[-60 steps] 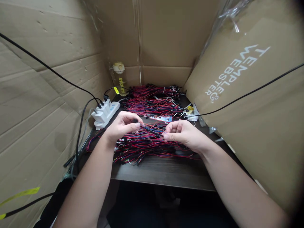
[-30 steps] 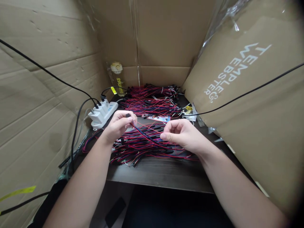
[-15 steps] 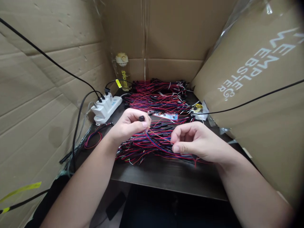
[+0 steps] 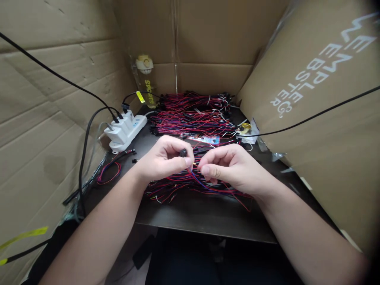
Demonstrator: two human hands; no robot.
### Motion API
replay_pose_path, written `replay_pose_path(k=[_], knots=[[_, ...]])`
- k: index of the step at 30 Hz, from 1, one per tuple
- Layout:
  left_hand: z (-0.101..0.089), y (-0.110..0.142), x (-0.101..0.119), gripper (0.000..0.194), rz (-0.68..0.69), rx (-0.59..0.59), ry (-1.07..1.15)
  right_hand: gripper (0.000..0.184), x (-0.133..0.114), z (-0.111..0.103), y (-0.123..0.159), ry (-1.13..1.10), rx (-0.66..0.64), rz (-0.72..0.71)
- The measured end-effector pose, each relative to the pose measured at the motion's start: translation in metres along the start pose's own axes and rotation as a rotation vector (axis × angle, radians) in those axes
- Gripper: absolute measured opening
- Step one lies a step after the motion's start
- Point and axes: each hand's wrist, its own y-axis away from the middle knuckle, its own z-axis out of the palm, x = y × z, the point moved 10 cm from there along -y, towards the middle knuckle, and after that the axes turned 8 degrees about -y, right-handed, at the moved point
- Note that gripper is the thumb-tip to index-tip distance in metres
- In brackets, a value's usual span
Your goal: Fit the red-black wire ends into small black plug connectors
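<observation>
Between the thumb and fingers of my left hand (image 4: 168, 158) is a small black connector (image 4: 183, 152). Blue and red wires (image 4: 197, 179) run down from it to the right. My right hand (image 4: 228, 166) is pinched on a thin orange-red wire (image 4: 195, 164), close beside the left thumb; only a short bit of that wire shows between the two hands. Under both hands lies a bundle of red, blue and black wires (image 4: 178, 184) with black sleeves and connectors, partly hidden by the hands.
Behind the hands, more wire bundles (image 4: 190, 120) lie across the dark table (image 4: 190, 215). A white power strip (image 4: 126, 130) with plugs and a coiled wire (image 4: 109, 173) are on the left. A bottle (image 4: 147, 85) stands at the back. Cardboard walls (image 4: 320, 130) enclose the table.
My right hand has moved left along the orange-red wire, up against my left hand. The left hand keeps its hold on the connector. The view has shifted slightly.
</observation>
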Motion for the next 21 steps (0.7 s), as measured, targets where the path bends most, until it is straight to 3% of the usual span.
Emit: replay_pose_path(k=[11, 21], knots=[[0.008, -0.002, 0.011, 0.019, 0.036, -0.018, -0.133, 0.015, -0.011, 0.004, 0.001, -0.067, 0.017, -0.071], [0.008, -0.002, 0.01, 0.02, 0.036, -0.022, -0.188, 0.029, -0.003, 0.003, 0.001, -0.063, 0.044, 0.0]])
